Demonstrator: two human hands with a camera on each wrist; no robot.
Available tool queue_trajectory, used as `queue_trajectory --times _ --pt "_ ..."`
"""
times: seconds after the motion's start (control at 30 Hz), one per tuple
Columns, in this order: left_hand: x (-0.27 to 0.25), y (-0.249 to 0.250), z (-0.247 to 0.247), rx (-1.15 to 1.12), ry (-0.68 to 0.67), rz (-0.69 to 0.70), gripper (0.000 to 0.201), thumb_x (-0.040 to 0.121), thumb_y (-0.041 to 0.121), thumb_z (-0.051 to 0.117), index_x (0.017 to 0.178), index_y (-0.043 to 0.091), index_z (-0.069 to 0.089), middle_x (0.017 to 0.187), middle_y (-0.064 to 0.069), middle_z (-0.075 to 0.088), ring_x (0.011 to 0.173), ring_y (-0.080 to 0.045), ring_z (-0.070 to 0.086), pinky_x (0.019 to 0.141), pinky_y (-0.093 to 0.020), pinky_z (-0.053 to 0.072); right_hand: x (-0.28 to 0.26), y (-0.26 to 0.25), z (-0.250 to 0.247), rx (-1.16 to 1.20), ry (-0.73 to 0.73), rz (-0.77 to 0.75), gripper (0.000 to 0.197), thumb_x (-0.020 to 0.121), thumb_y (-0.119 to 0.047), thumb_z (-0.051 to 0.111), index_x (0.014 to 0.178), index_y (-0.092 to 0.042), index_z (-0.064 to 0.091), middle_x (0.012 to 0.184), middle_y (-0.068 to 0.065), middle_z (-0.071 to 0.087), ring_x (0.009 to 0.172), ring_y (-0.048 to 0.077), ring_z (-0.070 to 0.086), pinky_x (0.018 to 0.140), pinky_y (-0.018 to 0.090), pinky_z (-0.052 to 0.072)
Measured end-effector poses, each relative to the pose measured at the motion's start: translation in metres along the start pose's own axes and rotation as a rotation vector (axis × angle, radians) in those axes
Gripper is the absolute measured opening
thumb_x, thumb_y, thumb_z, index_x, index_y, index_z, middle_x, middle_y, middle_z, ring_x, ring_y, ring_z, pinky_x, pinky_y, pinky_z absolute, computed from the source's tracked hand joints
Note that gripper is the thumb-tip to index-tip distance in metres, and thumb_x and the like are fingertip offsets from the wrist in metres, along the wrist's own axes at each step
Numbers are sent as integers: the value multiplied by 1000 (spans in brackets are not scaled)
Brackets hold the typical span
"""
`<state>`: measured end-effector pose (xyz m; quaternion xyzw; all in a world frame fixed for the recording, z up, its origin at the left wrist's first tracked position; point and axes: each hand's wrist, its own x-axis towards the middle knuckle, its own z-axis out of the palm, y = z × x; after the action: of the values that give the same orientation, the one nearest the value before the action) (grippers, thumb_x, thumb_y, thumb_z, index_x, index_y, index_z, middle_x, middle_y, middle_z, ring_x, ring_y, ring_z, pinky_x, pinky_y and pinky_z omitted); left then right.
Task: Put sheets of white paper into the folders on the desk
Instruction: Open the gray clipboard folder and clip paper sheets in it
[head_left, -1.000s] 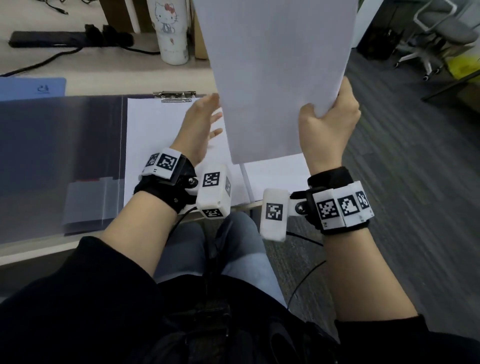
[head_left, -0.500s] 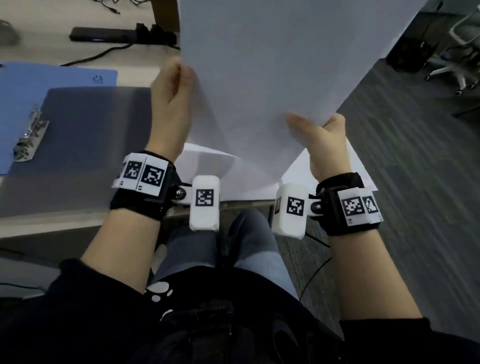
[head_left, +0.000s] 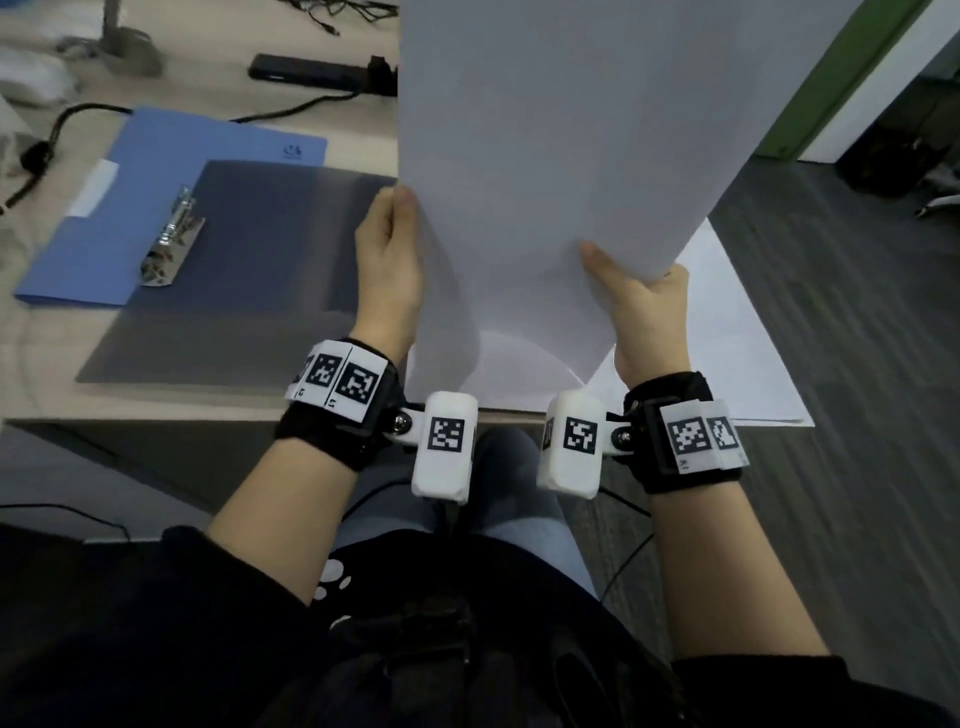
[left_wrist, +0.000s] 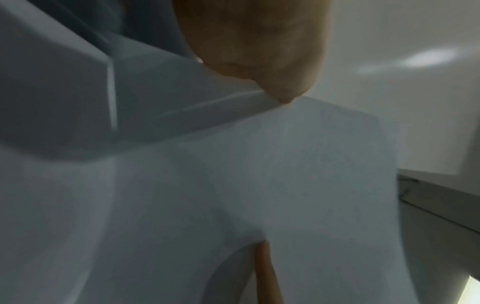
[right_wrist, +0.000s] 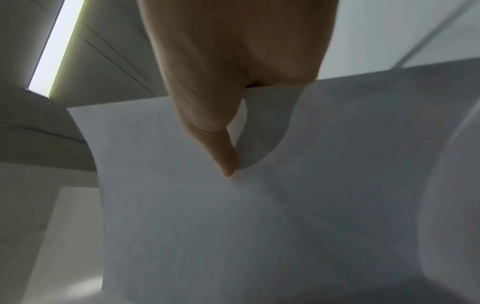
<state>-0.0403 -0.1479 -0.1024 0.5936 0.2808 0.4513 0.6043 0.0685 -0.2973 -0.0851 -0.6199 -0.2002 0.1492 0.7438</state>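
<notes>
Held up over the near edge of the bench (head_left: 47, 332) — a sheet of white paper (head_left: 561, 156), upright and bowed slightly, gripped from both sides. Left hand (head_left: 387, 270) clamped on the sheet's left edge, thumb on the near face and the other fingers hidden behind the paper; seen in the left wrist view as a thumb (left_wrist: 259, 51) pressed against the paper's edge, blurred. Right hand (head_left: 644, 306) closed on the lower right corner, thumb laid across the near face, the remaining fingers out of sight behind; confirmed in the right wrist view by a thumb (right_wrist: 221, 144) pinching down on the sheet (right_wrist: 233, 226). Under and to the right of the raised sheet, more white paper (head_left: 727, 332) lying flat, its corner overhanging the bench edge toward the dark floor (head_left: 831, 467). To the left, a grey translucent folder (head_left: 234, 270) spread flat, its right side reaching behind the left hand, and overlapping it further left a blue folder (head_left: 104, 208) with a metal clip (head_left: 174, 234) near its inner edge and a white label on the cover. Farther back — a black power strip (head_left: 311, 73) and loose cables (head_left: 67, 124). Marker-tagged wristbands and white camera pods on both wrists.
</notes>
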Motion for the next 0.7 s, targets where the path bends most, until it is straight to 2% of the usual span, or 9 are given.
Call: queue_trajectory --times 0.1,0.2,0.3,0.37,0.47,0.57,0.63,0.7 --pt "-5 -5 -13 -2 26 -52 35 101 16 33 67 21 36 63 15 40 57 4 37 59 -13 34 0 0 15 -24 -15 -19 16 81 0 70 77 -15 69 69 -9 71 71 9 66 71 26 54" --pt "9 5 -30 58 88 13 37 100 13 34 65 23 35 61 16 37 55 4 31 56 -11 30 3 -7 35 -8 -47 -45 20 82 2 67 73 -16 69 68 -9 72 70 8 67 69 25 54" --pt "25 12 -55 138 156 80 34 99 14 38 67 23 40 64 10 35 55 3 30 56 -14 28 5 -8 56 34 -112 -54 19 85 1 64 81 -16 69 76 -7 73 76 12 68 72 28 54" --pt "33 13 -77 192 180 91 32 97 14 40 67 25 42 64 10 36 55 3 30 57 -15 28 5 -6 71 57 -135 -49 13 84 2 62 86 -10 66 77 -6 72 74 11 67 69 25 53" --pt "38 9 -107 261 192 8 29 93 9 41 67 21 48 66 6 44 61 -2 37 62 -18 34 6 3 93 79 -108 -24 21 75 -1 60 96 -7 60 82 2 68 74 14 64 70 26 52" --pt "38 0 -132 297 166 -123 35 87 -1 37 74 21 61 75 4 61 70 -8 52 69 -19 45 3 18 114 36 -91 56 31 79 6 54 107 -8 56 79 2 66 69 15 61 66 24 50" --pt "36 -13 -148 373 143 -182 33 78 0 35 78 20 62 76 0 58 70 -14 49 72 -24 43 1 30 124 -2 -87 109 36 82 11 49 112 -7 55 78 4 66 69 20 59 64 25 48" --pt "33 -25 -167 490 148 -227 27 68 6 34 75 22 55 77 -3 46 75 -13 40 74 -28 37 0 42 134 -40 -86 156 36 82 12 47 111 -9 55 74 5 63 69 24 55 65 27 46"
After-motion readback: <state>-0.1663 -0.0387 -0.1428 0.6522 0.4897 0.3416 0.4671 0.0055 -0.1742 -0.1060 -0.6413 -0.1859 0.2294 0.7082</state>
